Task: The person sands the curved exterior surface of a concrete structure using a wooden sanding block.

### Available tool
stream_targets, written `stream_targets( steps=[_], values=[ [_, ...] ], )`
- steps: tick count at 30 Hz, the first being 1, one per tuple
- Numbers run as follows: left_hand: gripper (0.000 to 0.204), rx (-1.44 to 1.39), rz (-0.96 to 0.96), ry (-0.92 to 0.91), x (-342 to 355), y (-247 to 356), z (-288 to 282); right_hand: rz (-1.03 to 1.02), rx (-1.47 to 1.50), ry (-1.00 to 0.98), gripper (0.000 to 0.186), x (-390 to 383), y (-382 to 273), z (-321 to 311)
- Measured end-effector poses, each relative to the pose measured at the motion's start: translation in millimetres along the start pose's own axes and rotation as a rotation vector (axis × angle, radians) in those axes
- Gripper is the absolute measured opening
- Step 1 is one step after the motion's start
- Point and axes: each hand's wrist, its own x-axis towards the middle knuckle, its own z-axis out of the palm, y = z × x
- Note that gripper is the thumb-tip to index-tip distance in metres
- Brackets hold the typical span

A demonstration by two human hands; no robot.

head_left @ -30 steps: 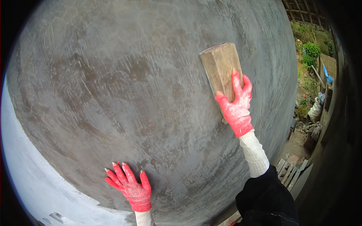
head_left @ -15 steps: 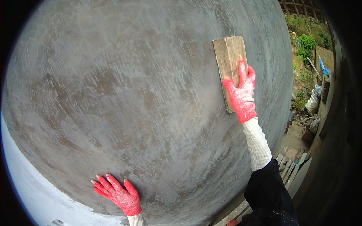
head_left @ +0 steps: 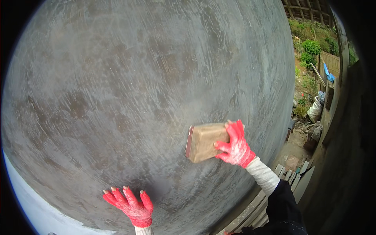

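A grey plastered wall [head_left: 117, 98] with brown patches and streaky marks fills most of the view. My right hand [head_left: 237, 150], in a red glove with bare fingertips, grips a wooden sanding block [head_left: 207, 141] by its right end. The block lies crosswise over the wall's surface, its left edge showing a thin dark-red layer, perhaps sandpaper. Lower left, my left hand [head_left: 135, 208], gloved the same way, has its fingers spread in front of the wall. A soft shadow falls beside it; whether the palm touches the wall I cannot tell.
A pale, lighter surface [head_left: 27, 207] borders the wall at lower left. Planks [head_left: 250, 217] run along the wall's foot at lower right. Beyond the wall's right edge are a white sack [head_left: 314, 109], rubble, green bushes [head_left: 311, 47] and a bamboo-like fence [head_left: 330, 60].
My right hand has brought the sanding block down and to the left, turning it from upright to crosswise. My left hand sits slightly lower and further right. The view has shifted a little.
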Motion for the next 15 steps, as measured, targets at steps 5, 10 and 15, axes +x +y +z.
stream_targets(
  steps=[5,10,15],
  values=[
    [0.064,0.056,-0.096,-0.096,4.2,29.2,32.1,0.565,-0.021,0.405,0.085,118.1,76.7,-26.7],
    [0.062,0.163,-0.092,-0.086,1.7,26.0,39.7,0.125,0.161,0.117,0.076,-46.4,17.0,22.2],
    [0.061,0.206,-0.123,-0.070,5.1,36.3,44.7,-0.207,0.083,-0.100,0.070,-88.1,47.3,11.9]
  ],
)
